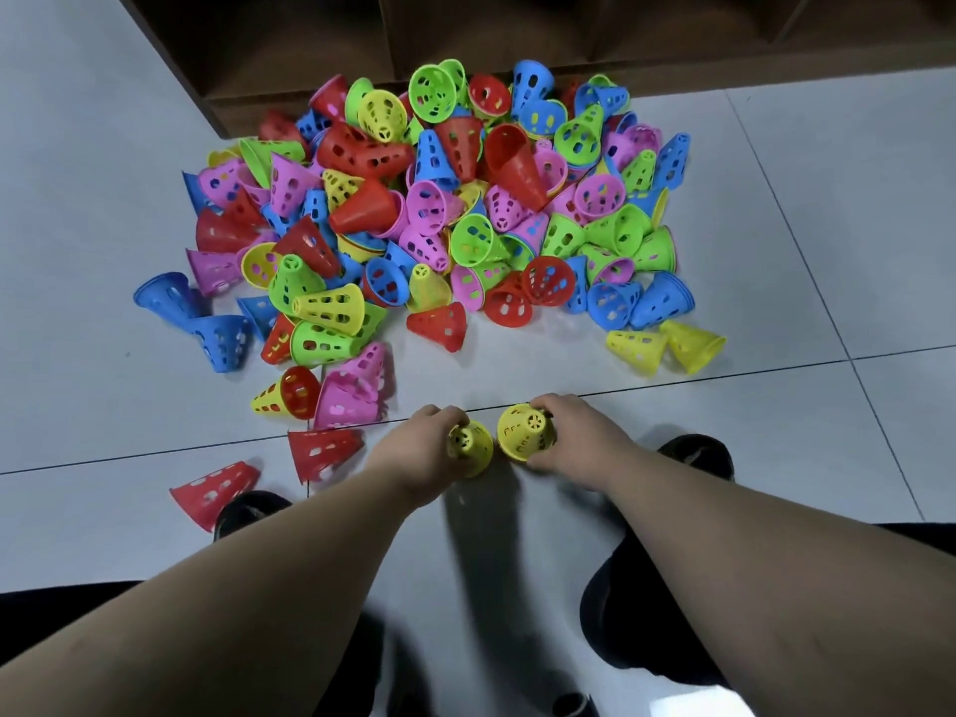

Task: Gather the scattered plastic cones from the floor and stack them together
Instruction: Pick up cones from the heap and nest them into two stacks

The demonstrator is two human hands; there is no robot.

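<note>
Pale grey tiled floor point(776, 261), dark wood shelf unit point(517, 38) at top, black shoes point(696, 452) nr btm.

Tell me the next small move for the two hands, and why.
Probably nest them: the left hand grips a yellow cone, the right hand grips a second yellow cone, side by side, not yet stacked. Slipping one over the other would start the stack.

The left hand point(427, 447) grips a yellow cone point(473, 450) near its narrow top, and the right hand point(574, 432) grips a second yellow cone point(522, 434) just beside it, narrow ends up. Toward the far edge of the grey tiled floor point(776, 432), a heap of coloured cones point(429, 209) lies against a dark wooden shelf point(310, 44). A red cone point(323, 452) and a farther red cone point(212, 491) lie on their sides left of the left hand.
</note>
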